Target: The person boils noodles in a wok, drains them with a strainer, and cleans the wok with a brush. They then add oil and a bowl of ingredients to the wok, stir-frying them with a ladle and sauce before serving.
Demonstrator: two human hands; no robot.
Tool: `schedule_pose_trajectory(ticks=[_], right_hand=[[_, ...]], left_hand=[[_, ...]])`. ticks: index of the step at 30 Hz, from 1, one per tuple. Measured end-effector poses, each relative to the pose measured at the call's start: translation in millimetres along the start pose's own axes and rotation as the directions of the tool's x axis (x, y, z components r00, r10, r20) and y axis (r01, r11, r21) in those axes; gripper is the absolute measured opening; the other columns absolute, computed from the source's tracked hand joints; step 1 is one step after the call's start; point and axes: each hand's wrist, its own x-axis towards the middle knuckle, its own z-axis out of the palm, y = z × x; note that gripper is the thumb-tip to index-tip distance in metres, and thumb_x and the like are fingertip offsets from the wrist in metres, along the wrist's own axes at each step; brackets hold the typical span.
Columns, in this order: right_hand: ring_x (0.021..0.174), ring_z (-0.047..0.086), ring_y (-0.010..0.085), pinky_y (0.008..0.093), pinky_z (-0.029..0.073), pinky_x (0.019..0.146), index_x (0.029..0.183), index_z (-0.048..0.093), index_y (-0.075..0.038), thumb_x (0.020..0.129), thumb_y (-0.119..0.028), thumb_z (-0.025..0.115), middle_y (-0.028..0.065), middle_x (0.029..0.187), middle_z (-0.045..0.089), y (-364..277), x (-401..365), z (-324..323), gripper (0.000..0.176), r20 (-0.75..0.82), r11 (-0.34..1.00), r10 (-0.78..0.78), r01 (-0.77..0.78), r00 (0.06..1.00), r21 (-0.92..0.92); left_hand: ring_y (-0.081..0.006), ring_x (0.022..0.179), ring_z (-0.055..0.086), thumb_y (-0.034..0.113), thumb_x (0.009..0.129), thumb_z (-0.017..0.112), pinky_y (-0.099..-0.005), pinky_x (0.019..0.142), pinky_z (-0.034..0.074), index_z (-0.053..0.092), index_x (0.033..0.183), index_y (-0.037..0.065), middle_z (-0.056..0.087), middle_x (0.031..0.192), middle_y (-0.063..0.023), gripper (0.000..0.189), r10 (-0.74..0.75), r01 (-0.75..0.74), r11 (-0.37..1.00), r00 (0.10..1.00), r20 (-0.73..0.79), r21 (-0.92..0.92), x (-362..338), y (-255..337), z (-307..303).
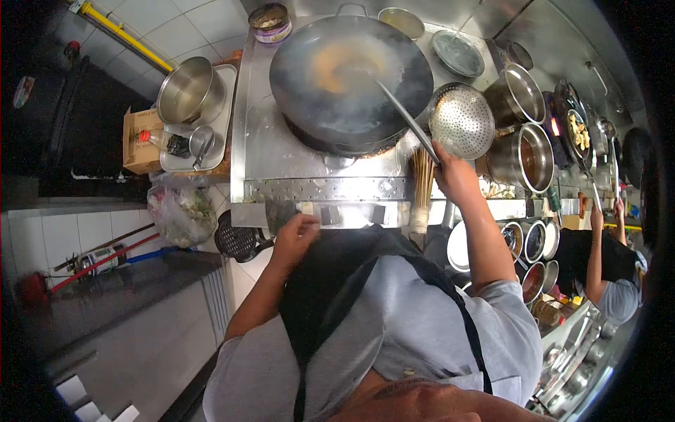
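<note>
Head view, long metal ladle (404,116) in black wok (330,105), orange-smeared, steamy

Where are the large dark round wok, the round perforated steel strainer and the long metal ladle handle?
Large dark round wok (330,105), head view, bare inner wall.
Round perforated steel strainer (462,121), head view, centre of its bowl.
Long metal ladle handle (408,121), head view, mid-shaft above the right hand (455,179).

Single head view — steep downward look over own chest, fisheye, close; wok (351,77) just beyond right hand (455,179).
</note>
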Motion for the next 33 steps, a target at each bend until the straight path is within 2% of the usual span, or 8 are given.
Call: schedule_pose_trajectory(ticks=[5,8,14,21,26,29,32,33], right_hand=[[0.087,0.066,0.0429,0.0489,0.052,0.078,0.146,0.045,-0.018,0.088,-0.017,0.06,0.0248,0.091,0.068,-3.1,29.4,10.1,0.061,-0.022,0.997,0.041,-0.04,0.999,0.064],[0.085,0.068,0.0386,0.0439,0.053,0.079,0.145,0.047,-0.015,0.087,-0.018,0.062,0.0234,0.09,0.069,-2.5,36.1,15.6,0.06,-0.087,0.947,0.041,-0.011,0.995,0.32],[0.07,0.065,0.0212,0.0345,0.052,0.067,0.143,0.05,-0.005,0.087,-0.013,0.061,0.014,0.079,0.066,-12.7,41.2,10.8,0.058,-0.055,0.864,0.189,-0.139,0.981,0.484],[0.052,0.05,0.0089,0.0273,0.044,0.048,0.144,0.05,-0.006,0.087,-0.009,0.062,0.0002,0.068,0.052,-37.1,-19.1,0.3,0.059,0.306,0.634,0.137,-0.321,0.942,0.704],[0.055,0.049,0.0088,0.0277,0.044,0.052,0.144,0.05,-0.006,0.085,-0.007,0.061,-0.0006,0.068,0.052,-37.9,-55.0,-18.6,0.061,0.369,0.649,0.13,-0.361,0.92,0.67],[0.068,0.061,0.0211,0.0371,0.05,0.069,0.145,0.049,-0.012,0.084,-0.01,0.064,0.0102,0.07,0.059,-24.2,-71.5,-36.7,0.062,0.318,0.808,0.126,-0.283,0.94,0.516],[0.063,0.054,0.017,0.0325,0.049,0.066,0.144,0.05,-0.01,0.079,-0.005,0.064,0.0095,0.07,0.056,-20.2,-87.4,-64.6,0.066,0.226,0.918,0.153,-0.223,0.962,0.327],[0.066,0.058,0.0222,0.0349,0.05,0.07,0.144,0.05,-0.01,0.079,-0.004,0.064,0.0135,0.074,0.059,-18.5,-91.4,-72.3,0.067,0.183,0.953,0.142,-0.184,0.973,0.24]], left_hand=[[-0.0201,0.092,0.068,0.023,0.094,0.065,-0.0332,0.082,0.053,0.066,0.109,0.001,0.069,0.101,-0.0119,0.027,-0.023,0.021,0.999,0.999,-0.037,-0.042,-7.6,-11.2,0.9],[-0.0197,0.092,0.068,0.023,0.093,0.066,-0.033,0.081,0.053,0.066,0.11,0.002,0.07,0.1,-0.0115,0.027,-0.006,0.005,1.0,0.999,-0.049,-0.027,-11.6,-13.9,0.5],[-0.0173,0.09,0.065,0.023,0.093,0.067,-0.0321,0.08,0.051,0.066,0.109,0.002,0.068,0.1,-0.0092,0.026,-0.005,0.0,0.995,0.999,-0.05,-0.097,-9.5,-20.4,-0.5],[-0.0164,0.089,0.064,0.022,0.093,0.067,-0.0313,0.08,0.051,0.067,0.108,0.002,0.068,0.1,-0.0083,0.025,0.008,-0.01,0.998,1.0,-0.023,-0.069,-3.8,-19.2,-1.7],[-0.0165,0.089,0.064,0.021,0.093,0.066,-0.0311,0.08,0.051,0.067,0.108,0.002,0.068,0.099,-0.0085,0.024,0.031,-0.03,0.998,0.999,0.011,-0.057,0.6,-16.0,-3.2],[-0.0168,0.088,0.064,0.021,0.094,0.066,-0.031,0.08,0.051,0.066,0.108,0.002,0.069,0.099,-0.0089,0.024,0.029,-0.027,0.996,0.999,0.019,-0.081,3.2,-16.0,-3.7],[-0.0179,0.088,0.064,0.021,0.094,0.066,-0.0318,0.08,0.051,0.066,0.108,0.002,0.069,0.098,-0.0099,0.024,0.033,-0.03,0.995,0.999,0.029,-0.095,5.7,-19.1,-3.4],[-0.0184,0.087,0.064,0.022,0.094,0.066,-0.0322,0.08,0.051,0.066,0.109,0.002,0.069,0.097,-0.0105,0.024,0.034,-0.033,0.998,0.999,0.021,-0.044,5.1,-15.0,-3.3]])
